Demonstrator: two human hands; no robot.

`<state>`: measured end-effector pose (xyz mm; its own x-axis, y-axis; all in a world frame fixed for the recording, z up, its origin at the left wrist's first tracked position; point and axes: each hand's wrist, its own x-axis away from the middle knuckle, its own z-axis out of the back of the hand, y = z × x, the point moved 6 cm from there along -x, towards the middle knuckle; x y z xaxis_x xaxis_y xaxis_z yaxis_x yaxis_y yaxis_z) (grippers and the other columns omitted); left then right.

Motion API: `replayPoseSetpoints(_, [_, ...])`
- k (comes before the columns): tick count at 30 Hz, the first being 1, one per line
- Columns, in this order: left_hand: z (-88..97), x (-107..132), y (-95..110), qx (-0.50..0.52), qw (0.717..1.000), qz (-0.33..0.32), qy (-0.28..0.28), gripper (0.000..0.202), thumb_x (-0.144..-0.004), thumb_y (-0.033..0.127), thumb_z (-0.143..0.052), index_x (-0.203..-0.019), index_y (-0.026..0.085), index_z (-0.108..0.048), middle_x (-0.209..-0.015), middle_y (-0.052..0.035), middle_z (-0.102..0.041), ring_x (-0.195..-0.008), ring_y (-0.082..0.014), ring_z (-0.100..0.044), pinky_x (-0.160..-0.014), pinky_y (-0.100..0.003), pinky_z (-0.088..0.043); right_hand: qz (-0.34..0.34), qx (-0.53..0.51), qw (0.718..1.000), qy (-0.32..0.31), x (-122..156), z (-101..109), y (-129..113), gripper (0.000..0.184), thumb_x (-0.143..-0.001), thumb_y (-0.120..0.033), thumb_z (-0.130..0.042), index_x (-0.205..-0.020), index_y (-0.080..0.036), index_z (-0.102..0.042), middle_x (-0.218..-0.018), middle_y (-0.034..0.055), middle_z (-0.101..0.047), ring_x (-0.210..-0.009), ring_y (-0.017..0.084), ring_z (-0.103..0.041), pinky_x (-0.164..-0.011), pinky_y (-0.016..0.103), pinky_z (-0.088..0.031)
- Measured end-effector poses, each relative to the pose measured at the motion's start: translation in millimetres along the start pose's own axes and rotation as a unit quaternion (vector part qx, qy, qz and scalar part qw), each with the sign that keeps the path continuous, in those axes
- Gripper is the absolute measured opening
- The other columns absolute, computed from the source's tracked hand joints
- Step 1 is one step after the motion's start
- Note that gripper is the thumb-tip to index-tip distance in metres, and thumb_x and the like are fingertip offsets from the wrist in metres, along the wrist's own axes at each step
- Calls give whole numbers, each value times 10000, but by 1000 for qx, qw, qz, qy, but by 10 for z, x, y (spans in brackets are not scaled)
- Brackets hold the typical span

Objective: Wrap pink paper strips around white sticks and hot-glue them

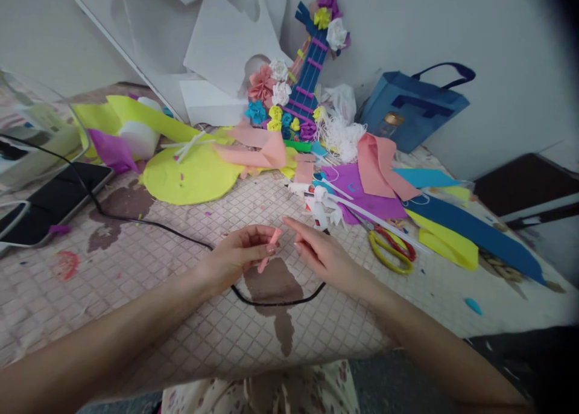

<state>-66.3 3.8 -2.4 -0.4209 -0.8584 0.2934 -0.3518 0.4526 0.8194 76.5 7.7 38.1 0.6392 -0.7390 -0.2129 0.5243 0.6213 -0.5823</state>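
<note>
Between the thumb and fingers of my left hand (246,250) is a small pink paper strip (270,251), held slanted above the table. Facing it from the right is my right hand (323,251), its index finger stretched out and thumb apart, with nothing visible in it. A small gap separates its fingertips from the strip. Just beyond my right hand stands a white glue gun (319,206). Yellow- and red-handled scissors (392,251) lie to its right. Behind my hands, pink crepe paper (257,148) rests partly over a yellow paper shape (190,175).
A black cable (154,224) crosses the table and loops below my hands. At the back, a blue paper guitar (310,70) with paper flowers leans on the wall, left of a blue bag (402,109). A dark tablet-like device (58,203) lies left. Coloured paper strips (474,239) spread right.
</note>
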Motion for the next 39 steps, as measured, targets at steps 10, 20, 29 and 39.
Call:
replayPoseSetpoints(10, [26, -26, -19, 24, 1000, -1, -8, 250, -715, 164, -740, -938, 111, -641, -768, 9, -582, -549, -48, -494, -502, -190, -385, 40, 177, 983, -15, 66, -177, -26, 502, -944, -148, -312, -1445, -161, -281, -1018, 109, -644, -857, 207, -625, -742, 353, -532])
replayPoseSetpoints(20, [92, -30, -26, 3, 1000, 3, 24, 303, -683, 187, -763, -954, 128, -639, -827, 2, -586, -554, -47, -488, -503, -192, -382, 25, 104, 980, 169, 246, 182, 50, 105, -901, -172, -496, -829, -185, -571, -700, -3, -599, -626, 108, -560, -595, 222, -431])
replayPoseSetpoints(29, [99, -47, -28, -6, 999, 10, 35, 331, -659, 209, -783, -946, 127, -640, -791, 3, -567, -590, -56, -493, -510, -181, -390, -154, 224, 943, 189, 352, 633, 867, 99, -874, -251, -502, -884, -199, -585, -798, 41, -628, -717, 193, -596, -630, 292, -442])
replayPoseSetpoints(39, [112, -58, -42, -11, 999, 4, 29, 309, -674, 206, -771, -946, 131, -645, -796, 7, -569, -543, -45, -482, -497, -188, -396, -136, 193, 965, 110, 160, 600, 1137, 146, -825, -190, -519, -923, -194, -627, -922, 71, -649, -814, 212, -609, -740, 343, -481])
